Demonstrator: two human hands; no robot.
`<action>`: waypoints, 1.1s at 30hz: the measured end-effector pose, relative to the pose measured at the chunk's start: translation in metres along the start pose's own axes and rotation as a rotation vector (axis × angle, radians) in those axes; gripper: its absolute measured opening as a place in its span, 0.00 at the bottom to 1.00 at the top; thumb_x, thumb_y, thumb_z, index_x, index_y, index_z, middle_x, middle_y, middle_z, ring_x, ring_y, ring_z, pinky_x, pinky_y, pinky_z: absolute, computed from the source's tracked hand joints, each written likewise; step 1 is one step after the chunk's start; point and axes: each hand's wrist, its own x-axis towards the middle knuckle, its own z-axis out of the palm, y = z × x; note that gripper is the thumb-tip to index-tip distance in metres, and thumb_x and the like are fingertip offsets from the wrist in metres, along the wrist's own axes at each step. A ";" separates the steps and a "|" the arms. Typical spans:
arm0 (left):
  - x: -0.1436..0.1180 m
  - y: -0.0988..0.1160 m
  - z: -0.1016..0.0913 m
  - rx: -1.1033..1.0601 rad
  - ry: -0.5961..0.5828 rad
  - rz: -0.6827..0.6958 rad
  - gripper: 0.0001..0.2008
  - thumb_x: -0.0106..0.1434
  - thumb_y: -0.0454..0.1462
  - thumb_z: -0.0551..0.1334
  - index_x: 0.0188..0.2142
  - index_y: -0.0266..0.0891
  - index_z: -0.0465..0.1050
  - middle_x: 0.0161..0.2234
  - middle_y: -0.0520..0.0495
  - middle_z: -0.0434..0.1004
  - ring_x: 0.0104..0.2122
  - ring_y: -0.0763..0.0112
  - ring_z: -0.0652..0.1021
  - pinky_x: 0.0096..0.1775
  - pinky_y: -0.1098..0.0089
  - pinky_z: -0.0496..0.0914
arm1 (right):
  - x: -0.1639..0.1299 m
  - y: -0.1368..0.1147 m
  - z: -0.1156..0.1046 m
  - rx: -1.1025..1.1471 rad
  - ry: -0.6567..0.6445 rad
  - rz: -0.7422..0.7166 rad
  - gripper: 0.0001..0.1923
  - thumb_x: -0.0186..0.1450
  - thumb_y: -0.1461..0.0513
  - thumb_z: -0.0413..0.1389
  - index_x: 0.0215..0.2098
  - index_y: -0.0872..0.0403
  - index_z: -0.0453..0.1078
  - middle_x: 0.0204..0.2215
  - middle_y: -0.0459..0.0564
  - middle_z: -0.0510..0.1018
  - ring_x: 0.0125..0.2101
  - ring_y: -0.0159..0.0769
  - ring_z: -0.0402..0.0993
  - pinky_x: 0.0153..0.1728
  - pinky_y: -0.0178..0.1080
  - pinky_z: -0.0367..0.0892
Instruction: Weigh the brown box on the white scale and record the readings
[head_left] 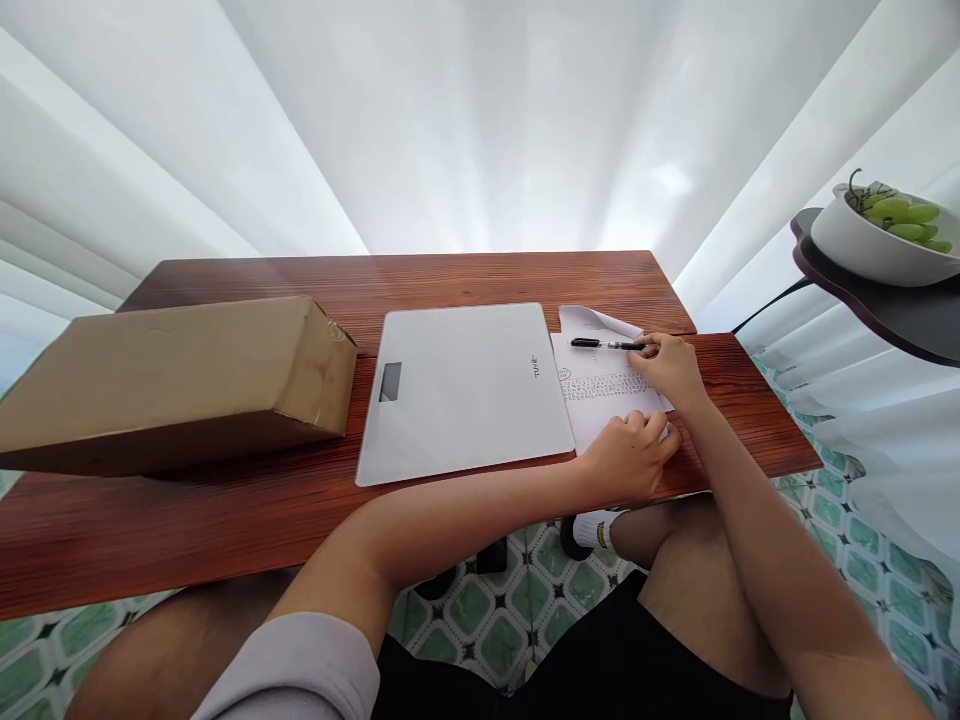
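A written sheet of paper (pixel 600 400) lies on the table, its far edge curled up where another sheet shows. My right hand (pixel 671 368) pinches the end of a black-and-clear pen (pixel 600 344), which lies level over the upper part of the sheet. At the sheet's near right corner, my left hand (pixel 630 458) has its fingers bent around the paper; a white bit of it shows between them. Just left of the paper is a flat white scale (pixel 465 400) with a grey display window. Neither hand touches the scale.
A closed cardboard box (pixel 172 370) takes up the left of the wooden table (pixel 465 275). To the right, a white bowl of green grapes (pixel 885 240) stands on a dark raised stand (pixel 862 305). White curtains (pixel 487 130) hang behind. My legs are below the front edge.
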 end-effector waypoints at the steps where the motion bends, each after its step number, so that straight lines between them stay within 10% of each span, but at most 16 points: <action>1: 0.000 0.000 0.000 -0.007 0.008 -0.001 0.17 0.68 0.37 0.51 0.53 0.32 0.65 0.42 0.40 0.68 0.33 0.62 0.70 0.24 0.65 0.54 | 0.001 -0.001 0.001 -0.016 0.001 0.006 0.14 0.57 0.62 0.61 0.42 0.54 0.78 0.26 0.46 0.81 0.35 0.41 0.78 0.44 0.42 0.68; 11: 0.000 0.001 -0.002 0.006 0.009 0.025 0.12 0.69 0.37 0.50 0.46 0.33 0.66 0.38 0.39 0.70 0.32 0.61 0.72 0.26 0.64 0.55 | -0.006 -0.015 0.003 -0.151 0.093 -0.060 0.16 0.61 0.58 0.59 0.46 0.52 0.77 0.28 0.49 0.81 0.35 0.48 0.76 0.39 0.45 0.65; 33: -0.034 -0.007 -0.051 0.246 -0.018 0.467 0.15 0.70 0.26 0.46 0.36 0.38 0.69 0.26 0.49 0.69 0.24 0.72 0.69 0.25 0.68 0.51 | -0.006 -0.020 0.002 0.131 0.285 -0.082 0.30 0.74 0.55 0.39 0.22 0.50 0.74 0.21 0.50 0.77 0.28 0.42 0.72 0.32 0.41 0.60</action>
